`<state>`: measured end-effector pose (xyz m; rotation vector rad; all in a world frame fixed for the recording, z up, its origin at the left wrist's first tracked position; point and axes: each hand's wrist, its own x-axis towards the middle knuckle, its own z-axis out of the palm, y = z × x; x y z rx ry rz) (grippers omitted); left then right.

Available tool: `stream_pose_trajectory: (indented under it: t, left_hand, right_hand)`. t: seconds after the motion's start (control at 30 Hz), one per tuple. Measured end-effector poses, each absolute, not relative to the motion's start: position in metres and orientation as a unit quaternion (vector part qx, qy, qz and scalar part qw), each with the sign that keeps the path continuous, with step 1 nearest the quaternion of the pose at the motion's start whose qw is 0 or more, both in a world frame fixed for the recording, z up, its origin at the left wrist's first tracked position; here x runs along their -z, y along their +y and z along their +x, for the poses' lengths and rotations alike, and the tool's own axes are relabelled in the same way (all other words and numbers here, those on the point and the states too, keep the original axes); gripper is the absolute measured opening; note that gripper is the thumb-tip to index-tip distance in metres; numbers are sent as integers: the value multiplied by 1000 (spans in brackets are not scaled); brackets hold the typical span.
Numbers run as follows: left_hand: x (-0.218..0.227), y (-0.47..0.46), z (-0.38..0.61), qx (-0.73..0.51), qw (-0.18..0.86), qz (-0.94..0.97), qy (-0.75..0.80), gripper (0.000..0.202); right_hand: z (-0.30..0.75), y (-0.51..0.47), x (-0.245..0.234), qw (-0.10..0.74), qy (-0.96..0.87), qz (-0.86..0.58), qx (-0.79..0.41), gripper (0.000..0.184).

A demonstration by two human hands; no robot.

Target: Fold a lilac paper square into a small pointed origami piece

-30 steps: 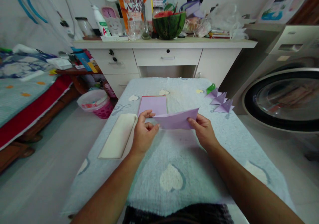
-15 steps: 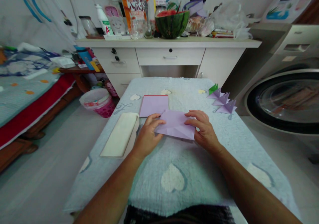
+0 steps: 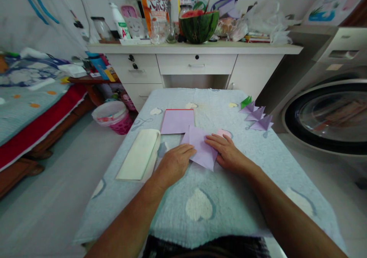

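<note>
A folded sheet of purple origami paper [image 3: 202,147] lies at an angle on the cloth-covered table, creased, with a corner pointing toward me. My left hand [image 3: 177,160] is at its left edge, fingers together and closed on the paper; the thumb is mostly hidden. Across the right side of the sheet, my right hand [image 3: 225,149] rests with its fingers stretched out flat. Just beyond sits a stack of square purple paper [image 3: 177,121] with a red edge at the back. Several folded purple paper pieces [image 3: 259,119] and a green one [image 3: 246,102] stand in a row at the far right.
A long pale folded packet [image 3: 139,154] lies left of my hands on the table [image 3: 229,208]. Behind stands a white cabinet [image 3: 197,64] bearing a cut watermelon [image 3: 198,27]. A washing machine [image 3: 329,66] is on the right, a pink bin [image 3: 113,118] on the left.
The purple sheet has turned and come down flat on the table. My left hand has moved over its edge, and the right fingers have stretched out across it.
</note>
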<state>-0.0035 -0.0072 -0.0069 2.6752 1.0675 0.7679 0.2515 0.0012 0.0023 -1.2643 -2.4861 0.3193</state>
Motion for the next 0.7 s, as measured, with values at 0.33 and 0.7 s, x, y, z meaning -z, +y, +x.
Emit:
stream_pose_trajectory:
  t: [0.33, 0.7]
  left_hand:
    - [1, -8, -2, -307, 83, 876, 362, 46]
    - [2, -8, -1, -317, 53, 885, 337, 47]
  right_hand:
    - [258, 10, 0, 262, -869, -409, -98, 62]
    - [252, 6, -34, 197, -881, -414, -116, 45]
